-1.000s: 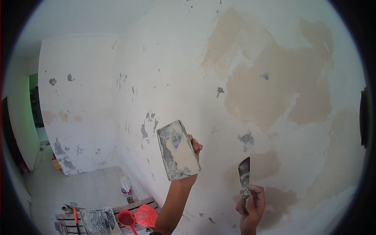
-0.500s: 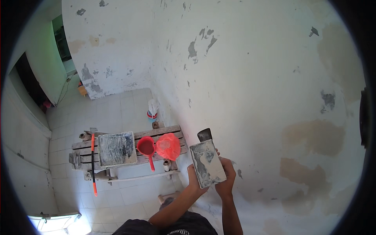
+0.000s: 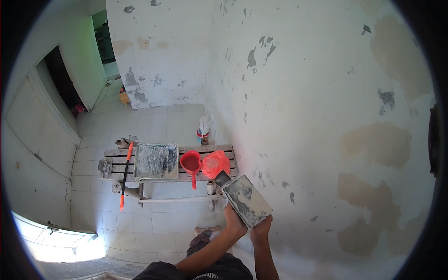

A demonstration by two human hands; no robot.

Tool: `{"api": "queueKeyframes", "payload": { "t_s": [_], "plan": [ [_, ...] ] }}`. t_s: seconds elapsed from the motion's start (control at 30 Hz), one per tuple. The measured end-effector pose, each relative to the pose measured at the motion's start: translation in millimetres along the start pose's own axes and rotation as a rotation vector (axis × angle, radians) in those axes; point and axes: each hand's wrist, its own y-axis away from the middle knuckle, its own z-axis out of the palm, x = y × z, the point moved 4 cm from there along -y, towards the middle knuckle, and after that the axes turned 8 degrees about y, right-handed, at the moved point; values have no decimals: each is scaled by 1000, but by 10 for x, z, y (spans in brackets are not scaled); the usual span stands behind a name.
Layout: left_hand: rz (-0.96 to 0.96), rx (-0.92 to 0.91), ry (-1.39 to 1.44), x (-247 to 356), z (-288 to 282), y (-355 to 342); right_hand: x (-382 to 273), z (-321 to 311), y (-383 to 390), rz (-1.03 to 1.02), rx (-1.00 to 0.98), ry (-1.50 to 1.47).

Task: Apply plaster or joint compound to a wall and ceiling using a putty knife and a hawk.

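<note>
In front of the wall, my left hand (image 3: 234, 220) is closed around the left side of a rectangular plate (image 3: 254, 205) smeared with grey and cream putty. My right hand (image 3: 261, 228) grips the plate's near right corner, its fingers mostly hidden underneath. From the far left end of the plate sticks out a dark, flat piece (image 3: 222, 178); whether it belongs to the plate or is a separate tool, I cannot tell. The plate lies tilted toward the left, just right of a red plastic bag (image 3: 216, 164).
A slatted wooden bench (image 3: 217, 148) carries a putty-smeared tray (image 3: 156, 161), a red dipper (image 3: 190, 161) and an orange-and-black stick (image 3: 126, 177) overhanging its near edge. A bucket (image 3: 202, 135) with white plastic stands behind. The patched wall (image 3: 308, 102) rises on the right.
The view has turned, so the bench appears farther right and higher. The plate has rotated, its dark end swinging left toward the bag. My right hand has moved lower along the plate.
</note>
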Motion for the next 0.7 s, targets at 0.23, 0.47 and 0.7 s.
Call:
{"api": "queueKeyframes", "payload": {
  "t_s": [0.23,0.47,0.7],
  "plan": [
    [266,-83,-371,-151,151,239,-336,-116,10,-78,246,-311],
    [332,97,-377,102,-251,355,-1555,117,-368,-492,325,-360],
    [303,176,-381,177,196,156,-2963,968,-1525,-836,350,-52]
  ]
}}
